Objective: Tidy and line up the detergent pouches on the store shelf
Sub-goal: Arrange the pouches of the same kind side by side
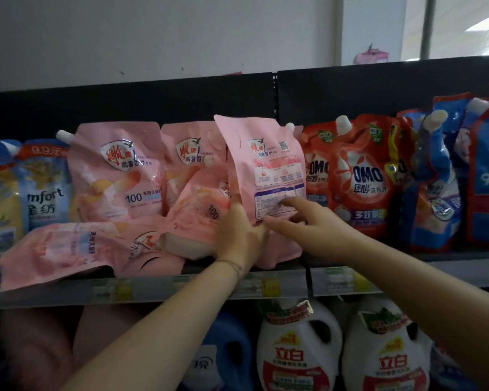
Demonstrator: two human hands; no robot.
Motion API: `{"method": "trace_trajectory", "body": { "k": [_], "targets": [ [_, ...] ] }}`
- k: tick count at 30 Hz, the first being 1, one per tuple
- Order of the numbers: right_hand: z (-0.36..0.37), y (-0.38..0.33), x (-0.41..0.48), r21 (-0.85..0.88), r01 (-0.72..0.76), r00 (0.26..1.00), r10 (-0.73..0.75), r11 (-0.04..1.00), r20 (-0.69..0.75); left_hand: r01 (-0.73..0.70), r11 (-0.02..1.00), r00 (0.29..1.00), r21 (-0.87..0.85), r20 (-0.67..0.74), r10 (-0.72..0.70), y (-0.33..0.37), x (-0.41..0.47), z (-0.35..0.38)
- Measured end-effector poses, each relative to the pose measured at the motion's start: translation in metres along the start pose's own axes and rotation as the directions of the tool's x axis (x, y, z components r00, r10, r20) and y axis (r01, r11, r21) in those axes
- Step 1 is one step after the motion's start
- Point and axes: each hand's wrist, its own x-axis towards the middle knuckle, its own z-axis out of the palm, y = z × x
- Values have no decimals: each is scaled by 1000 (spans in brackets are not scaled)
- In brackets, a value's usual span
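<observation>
Pink pouch (pixel 263 165) upright; left hand (pixel 239 235) grips base, right fingers (pixel 291 203) extended, touching label.

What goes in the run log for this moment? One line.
left hand: grips pink pouch base | right hand: fingers on label | pouch: upright, back outward

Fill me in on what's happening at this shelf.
A person is straightening pink detergent pouches on the upper shelf. The left hand grips the bottom of an upright pink pouch that shows its back label, while the right hand rests its fingers on the pouch's lower front. Another pink pouch lies flat at the shelf edge, and one leans tilted beside it.
</observation>
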Motion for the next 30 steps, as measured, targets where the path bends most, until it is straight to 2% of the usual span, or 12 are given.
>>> {"method": "trace_trajectory", "body": {
  "k": [6, 15, 19, 23, 27, 30],
  "targets": [
    [0, 2, -1, 160, -47, 997, 56, 986, -51, -104, 993, 989, 50, -99, 108, 14, -20, 9],
    [-11, 0, 3, 187, -79, 996, 87, 979, -35, -30, 981, 982, 194, -178, 66, 44, -36, 37],
    [-17, 14, 8, 301, -100, 987, 133, 948, -92, -54, 970, 992, 235, -100, 80, 50, -48, 56],
    [-25, 28, 11, 417, -25, 985, 93, 908, -144, -144, 967, 988, 211, -17, 150, 58, -60, 64],
    [-33, 37, 10, 327, -10, 986, 63, 945, -152, -224, 973, 971, 60, 102, 217, 53, -50, 45],
    [-36, 34, 10, 166, 47, 989, -22, 985, -148, -173, 983, 974, -62, 135, 180, 43, -33, 25]
  ]
}}
